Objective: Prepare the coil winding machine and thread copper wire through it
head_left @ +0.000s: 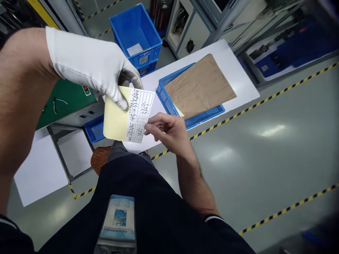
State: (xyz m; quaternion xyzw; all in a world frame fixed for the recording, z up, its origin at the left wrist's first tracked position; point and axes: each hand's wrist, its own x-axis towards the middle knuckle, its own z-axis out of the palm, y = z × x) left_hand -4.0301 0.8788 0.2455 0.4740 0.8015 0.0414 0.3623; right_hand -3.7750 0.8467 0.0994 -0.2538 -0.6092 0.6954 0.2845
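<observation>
My left hand point(92, 63), in a white glove, grips a yellow slip of paper point(116, 120) between thumb and fingers. On the slip's right part is a white printed label point(140, 114) with ruled boxes and handwritten marks. My bare right hand point(169, 132) has its thumb and forefinger pinched at the label's lower right edge. Just beyond it, a blue tray point(205, 118) lies on a white surface. A sheet of brown paper point(200, 86) rests over the tray and hides what is inside, apart from a small yellow corner.
A deep blue crate point(127, 26) stands at the back, stacked on another. To the left is a green workbench point(67, 95) with a small tool and a red-green switch. Yellow-black tape point(254, 106) crosses the grey floor. Machine cabinets point(197, 35) line the back.
</observation>
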